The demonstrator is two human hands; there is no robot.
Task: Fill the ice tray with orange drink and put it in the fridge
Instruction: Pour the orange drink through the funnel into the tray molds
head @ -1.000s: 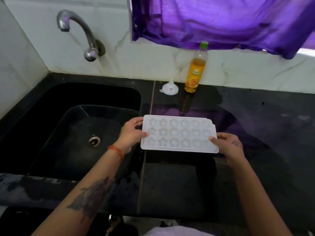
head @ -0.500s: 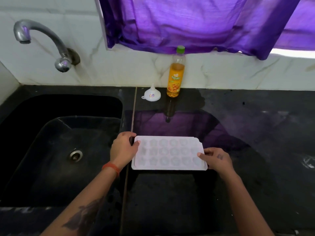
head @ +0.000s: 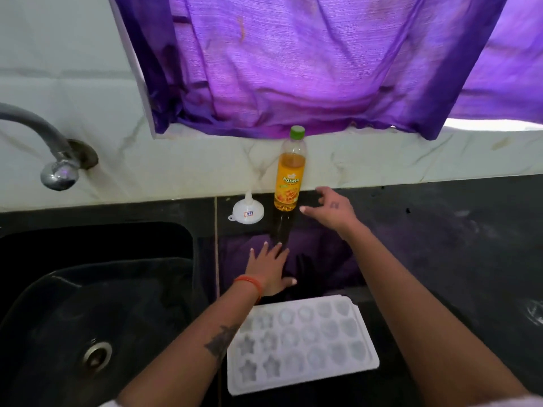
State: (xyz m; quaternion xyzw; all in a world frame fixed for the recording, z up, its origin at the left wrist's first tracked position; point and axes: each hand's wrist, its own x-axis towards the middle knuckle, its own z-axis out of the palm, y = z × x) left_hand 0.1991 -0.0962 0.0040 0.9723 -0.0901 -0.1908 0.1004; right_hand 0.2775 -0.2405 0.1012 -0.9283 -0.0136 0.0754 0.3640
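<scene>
A white ice tray (head: 302, 345) with star and round moulds lies flat on the black counter, near the front edge, with no hand on it. The orange drink bottle (head: 289, 171) with a green cap stands upright against the back wall. A small white funnel (head: 246, 211) sits upside down just left of it. My right hand (head: 330, 211) hovers open beside the bottle's base, fingers spread, not touching it. Between the tray and the bottle my left hand (head: 269, 267) is open, fingers straight, low over the counter.
A black sink (head: 97, 304) with a steel drain (head: 97, 353) fills the left side. A metal tap (head: 55, 163) juts from the marble wall. A purple curtain (head: 308, 63) hangs above the bottle. The black counter (head: 440, 245) stretches right.
Both hands have let go of the tray, which now lies on the counter, and moved toward the back wall. The right hand has come close to the bottle. The camera has moved in.
</scene>
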